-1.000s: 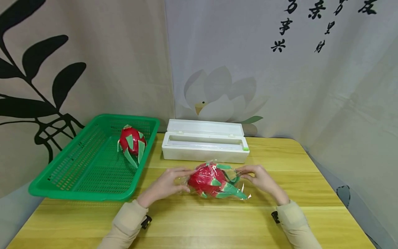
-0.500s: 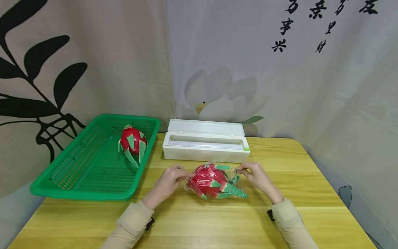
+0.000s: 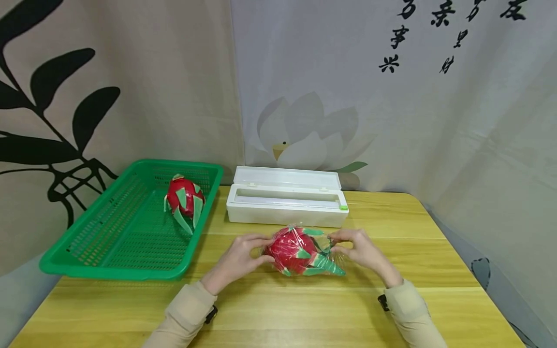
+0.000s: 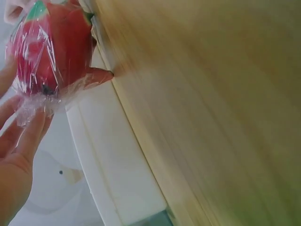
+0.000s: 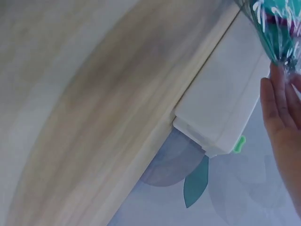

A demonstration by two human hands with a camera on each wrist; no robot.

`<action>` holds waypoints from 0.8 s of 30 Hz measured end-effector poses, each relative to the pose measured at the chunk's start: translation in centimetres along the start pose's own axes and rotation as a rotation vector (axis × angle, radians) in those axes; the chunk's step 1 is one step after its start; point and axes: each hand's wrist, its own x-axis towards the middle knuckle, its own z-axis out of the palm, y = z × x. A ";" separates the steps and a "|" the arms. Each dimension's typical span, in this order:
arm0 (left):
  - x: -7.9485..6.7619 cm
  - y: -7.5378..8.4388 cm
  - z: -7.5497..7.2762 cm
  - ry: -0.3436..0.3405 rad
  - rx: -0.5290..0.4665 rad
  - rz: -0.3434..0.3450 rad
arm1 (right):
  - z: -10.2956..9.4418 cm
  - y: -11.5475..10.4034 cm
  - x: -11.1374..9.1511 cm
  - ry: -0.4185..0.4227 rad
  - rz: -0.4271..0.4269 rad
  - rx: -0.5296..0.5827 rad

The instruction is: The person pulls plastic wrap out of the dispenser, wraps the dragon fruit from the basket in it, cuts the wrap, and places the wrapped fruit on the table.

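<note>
A red dragon fruit (image 3: 293, 251) with green scales lies on its side on the wooden table, wrapped in clear cling film. My left hand (image 3: 241, 256) holds its left end, thumb at the near side and fingers at the far side. In the left wrist view, bunched cling film (image 4: 35, 104) shows between those fingers. At the fruit's green-tipped right end, my right hand (image 3: 359, 249) pinches the gathered film. The right wrist view shows that film drawn together at the fingertips (image 5: 277, 73), with part of the fruit cut off by the frame.
Behind the fruit stands a white cling film dispenser box (image 3: 287, 212) with its lid up. A green plastic basket (image 3: 130, 275) on the left contains a second dragon fruit (image 3: 186, 198). Printed curtains hang behind the wooden table (image 3: 304, 314).
Loose film at both ends has been drawn in closer to the fruit. My left hand pinched the end with closed fingers half a second ago; now its thumb and fingers are spread around it.
</note>
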 end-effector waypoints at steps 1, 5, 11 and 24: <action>0.0 0.1 0.0 -0.003 -0.005 -0.005 | 0.1 0.1 0.0 -0.002 -0.005 0.004; 0.1 0.1 0.1 -0.012 -0.011 -0.044 | 0.7 0.4 0.1 0.041 -0.038 0.017; 0.2 0.2 0.1 0.003 -0.022 -0.063 | 1.2 0.8 0.5 0.151 -0.122 0.049; 0.3 0.1 -0.1 0.047 -0.041 -0.053 | 1.0 0.6 0.5 0.127 -0.123 0.095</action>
